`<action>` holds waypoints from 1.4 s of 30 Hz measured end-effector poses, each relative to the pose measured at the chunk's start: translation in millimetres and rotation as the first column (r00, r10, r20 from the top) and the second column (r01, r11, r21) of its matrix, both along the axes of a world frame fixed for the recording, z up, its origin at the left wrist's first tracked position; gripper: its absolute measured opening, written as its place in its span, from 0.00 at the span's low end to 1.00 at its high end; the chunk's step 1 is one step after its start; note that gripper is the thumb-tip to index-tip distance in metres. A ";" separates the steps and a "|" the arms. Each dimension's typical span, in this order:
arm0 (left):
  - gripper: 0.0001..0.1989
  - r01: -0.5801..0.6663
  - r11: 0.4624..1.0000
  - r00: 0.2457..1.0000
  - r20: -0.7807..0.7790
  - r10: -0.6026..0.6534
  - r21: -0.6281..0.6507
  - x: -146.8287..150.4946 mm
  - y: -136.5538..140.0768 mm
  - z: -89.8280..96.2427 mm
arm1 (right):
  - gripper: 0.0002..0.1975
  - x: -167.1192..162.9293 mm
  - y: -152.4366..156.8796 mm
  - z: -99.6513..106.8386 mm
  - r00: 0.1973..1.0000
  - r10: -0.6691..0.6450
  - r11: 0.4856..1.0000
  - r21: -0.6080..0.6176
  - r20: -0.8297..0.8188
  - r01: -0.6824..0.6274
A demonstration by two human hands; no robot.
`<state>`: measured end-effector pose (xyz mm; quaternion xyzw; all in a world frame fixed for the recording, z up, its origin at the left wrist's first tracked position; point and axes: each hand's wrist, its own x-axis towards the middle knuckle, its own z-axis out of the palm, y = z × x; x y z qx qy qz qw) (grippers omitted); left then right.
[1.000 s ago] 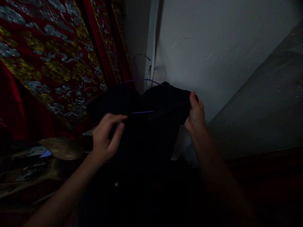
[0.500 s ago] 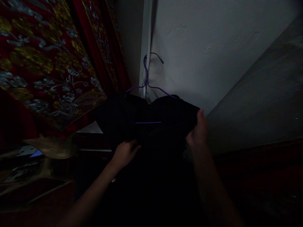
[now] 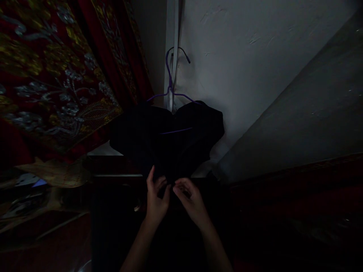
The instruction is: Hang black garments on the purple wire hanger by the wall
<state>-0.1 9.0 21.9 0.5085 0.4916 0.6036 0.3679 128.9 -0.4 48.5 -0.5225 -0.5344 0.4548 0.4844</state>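
A black shirt point(image 3: 195, 124) hangs on a purple wire hanger point(image 3: 170, 81), whose bottom bar shows across the open front. My left hand point(image 3: 157, 196) pinches dark cloth low on the shirt's front, one finger raised. Just beside it, my right hand point(image 3: 190, 194) has its thumb and fingertips drawn together at the same spot. The fingertips of both hands nearly meet. Darkness hides the details of the cloth between them.
The hanger's hook goes over a pale vertical strip point(image 3: 171, 22) by the white wall point(image 3: 241, 45). Red cloth with gold and silver embroidery point(image 3: 56, 75) hangs at left. Below it, a pale woven-looking object point(image 3: 56, 173) stands among cluttered items.
My right hand has left the shirt's sleeve and moved down to the middle. My left hand has shifted slightly right and lower, beside it. The lower cloth is now gathered between them.
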 end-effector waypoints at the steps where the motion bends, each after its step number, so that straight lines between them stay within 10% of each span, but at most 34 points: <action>1: 0.37 0.031 0.999 1.000 -0.005 -0.031 -0.011 -0.1 -1.6 -1.6 | 0.14 -0.2 2.8 3.2 0.999 0.002 1.000 0.025 0.042 -0.003; 14: 0.15 -0.010 1.000 0.985 -0.171 0.013 0.020 -11.7 -3.7 -2.0 | 0.14 -11.5 4.8 -0.4 0.990 0.062 0.998 -0.032 0.127 -0.058; 23: 0.12 -0.031 1.000 0.971 -0.237 0.030 -0.003 -10.0 -2.3 -4.7 | 0.16 -13.1 16.9 11.2 0.960 -0.009 0.956 -0.284 -0.279 -0.074; 27: 0.13 0.026 1.000 0.966 -0.256 -0.029 -0.018 -10.7 5.6 -6.1 | 0.16 -6.6 52.0 52.6 0.935 -0.067 0.959 -0.281 -0.349 -0.036; 34: 0.08 0.105 0.993 0.921 -0.372 -0.117 -0.052 -17.2 32.5 -17.2 | 0.11 -3.6 129.2 177.3 0.911 0.007 0.991 0.125 -0.412 0.049; 39: 0.14 0.179 0.983 0.887 -0.426 -0.179 -0.042 -29.9 48.2 24.3 | 0.13 -14.1 113.7 180.7 0.936 0.084 0.974 0.225 -0.342 -0.005; 42: 0.17 0.139 0.951 0.927 -0.375 -0.025 0.278 -34.7 56.4 81.8 | 0.13 -16.3 99.9 168.5 0.959 0.114 0.954 0.299 -0.259 -0.033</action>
